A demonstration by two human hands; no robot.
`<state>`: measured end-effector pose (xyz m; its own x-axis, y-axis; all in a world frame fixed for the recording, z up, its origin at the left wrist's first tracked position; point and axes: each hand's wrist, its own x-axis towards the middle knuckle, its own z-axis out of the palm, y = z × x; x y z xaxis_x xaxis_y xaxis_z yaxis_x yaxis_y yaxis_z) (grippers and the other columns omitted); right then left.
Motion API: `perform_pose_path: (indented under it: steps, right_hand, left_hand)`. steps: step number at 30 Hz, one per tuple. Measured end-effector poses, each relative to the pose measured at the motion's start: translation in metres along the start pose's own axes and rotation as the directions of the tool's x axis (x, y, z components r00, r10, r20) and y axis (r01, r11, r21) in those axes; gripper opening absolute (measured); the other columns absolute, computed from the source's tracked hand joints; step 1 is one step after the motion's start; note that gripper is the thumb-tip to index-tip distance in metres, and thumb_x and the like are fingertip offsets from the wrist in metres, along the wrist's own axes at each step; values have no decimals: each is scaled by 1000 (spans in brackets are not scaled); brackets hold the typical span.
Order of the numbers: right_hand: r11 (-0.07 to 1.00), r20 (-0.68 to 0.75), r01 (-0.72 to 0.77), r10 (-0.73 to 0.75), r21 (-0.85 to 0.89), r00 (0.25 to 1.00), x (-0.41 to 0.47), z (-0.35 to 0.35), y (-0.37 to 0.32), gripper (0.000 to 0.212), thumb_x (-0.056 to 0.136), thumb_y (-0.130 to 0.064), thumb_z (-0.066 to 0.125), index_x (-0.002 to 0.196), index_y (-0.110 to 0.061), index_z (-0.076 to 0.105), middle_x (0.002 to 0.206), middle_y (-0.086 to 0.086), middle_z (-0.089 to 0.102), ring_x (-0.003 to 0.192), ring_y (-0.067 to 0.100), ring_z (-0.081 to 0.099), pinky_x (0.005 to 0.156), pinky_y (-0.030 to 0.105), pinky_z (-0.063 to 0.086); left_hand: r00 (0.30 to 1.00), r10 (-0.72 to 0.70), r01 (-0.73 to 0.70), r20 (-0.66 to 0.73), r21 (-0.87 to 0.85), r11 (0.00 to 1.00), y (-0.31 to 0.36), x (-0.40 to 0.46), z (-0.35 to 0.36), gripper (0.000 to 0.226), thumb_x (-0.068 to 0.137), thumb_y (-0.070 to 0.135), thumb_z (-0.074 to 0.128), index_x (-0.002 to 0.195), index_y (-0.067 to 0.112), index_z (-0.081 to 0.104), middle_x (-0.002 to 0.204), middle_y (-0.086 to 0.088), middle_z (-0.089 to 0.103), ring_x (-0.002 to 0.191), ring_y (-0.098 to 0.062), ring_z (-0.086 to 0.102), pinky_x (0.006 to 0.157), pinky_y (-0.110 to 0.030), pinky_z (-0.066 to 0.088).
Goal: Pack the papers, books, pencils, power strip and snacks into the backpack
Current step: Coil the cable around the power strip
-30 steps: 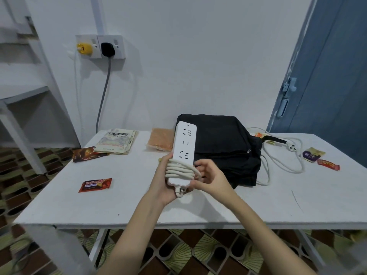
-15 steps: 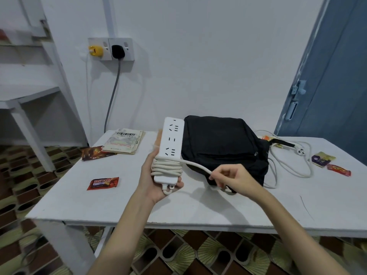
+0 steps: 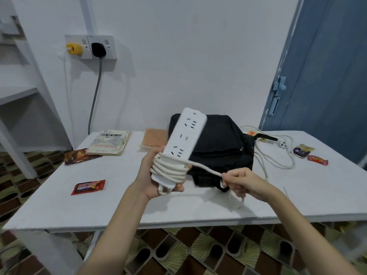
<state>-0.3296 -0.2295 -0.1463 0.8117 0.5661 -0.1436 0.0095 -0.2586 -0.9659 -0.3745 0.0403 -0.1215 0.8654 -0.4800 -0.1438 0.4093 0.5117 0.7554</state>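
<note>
The fingers (image 3: 179, 188) of the left hand (image 3: 151, 175) are being kept curled round the lower end of the white power strip (image 3: 183, 141), over the coils of cord (image 3: 168, 171) wound there. The strip is being held above the table (image 3: 119, 205), tilted up and to the right, its socket face turned toward the camera. The fingers (image 3: 236, 185) of the right hand (image 3: 246, 183) are being kept closed on a free length of the same cord, which is being held taut between the coils and that hand. Below the right hand, a blurred loop of cord is being left hanging just above the tabletop.

Directly behind the strip, the black backpack (image 3: 222, 147) is being left lying flat on the table. To its right, the remaining cord is being left in loose loops, ending at the white plug (image 3: 284, 144). Near the right edge, a purple-and-yellow snack packet (image 3: 302, 150) and a red snack bar (image 3: 317, 160) are lying just beside each other.

To the left of the backpack, an orange-brown flat pad (image 3: 154, 136) is lying against the wall side. Farther left, a stack of books (image 3: 110, 142) is resting, with a dark snack wrapper (image 3: 79, 156) touching its near corner. A red snack bar wrapper (image 3: 88, 187) is lying apart, near the left front of the table.

On the wall, a double socket (image 3: 91, 47) is being occupied by a yellow plug (image 3: 73, 49) and a black plug (image 3: 97, 49). A blue door (image 3: 327, 76) is standing at the right.
</note>
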Motion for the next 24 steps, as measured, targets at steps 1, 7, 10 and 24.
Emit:
perform_pose_path:
  steps: [1, 7, 10, 24]
  right_hand:
    - [997, -64, -23, 18, -79, 998, 3, 3, -5, 39, 77, -46, 70, 66, -9, 67, 49, -1, 34, 46, 11, 26, 43, 20, 24]
    - [925, -144, -54, 0, -375, 990, 28, 20, -37, 19, 79, -13, 71, 64, -1, 69, 47, 2, 47, 42, 12, 35, 39, 20, 27]
    - [918, -77, -51, 22, -394, 997, 32, 31, -56, 30, 81, -27, 72, 76, 2, 71, 48, -3, 43, 38, 10, 27, 37, 20, 21]
    - [981, -129, 191, -192, -18, 973, 10, 53, -36, 14, 94, -13, 54, 88, -1, 58, 68, 13, 61, 57, 14, 59, 58, 15, 46]
  left_hand:
    - [996, -83, 82, 12, 79, 994, 2, -4, 1, 61, 45, 36, 82, 89, -2, 63, 73, -19, 64, 47, -30, 59, 42, -31, 51]
    - [931, -286, 364, -228, 648, 669, -12, -1, -16, 48, 52, 48, 78, 77, 9, 68, 74, -10, 67, 67, -21, 64, 64, -27, 50]
    - [919, -264, 389, -293, 777, 495, -24, 7, -15, 52, 72, 52, 66, 108, 17, 59, 118, -10, 60, 114, -28, 56, 101, -40, 40]
    - [880, 159, -64, -447, 221, 973, -33, 21, -44, 74, 70, 68, 48, 101, 3, 62, 57, -5, 65, 47, -12, 63, 40, -17, 47]
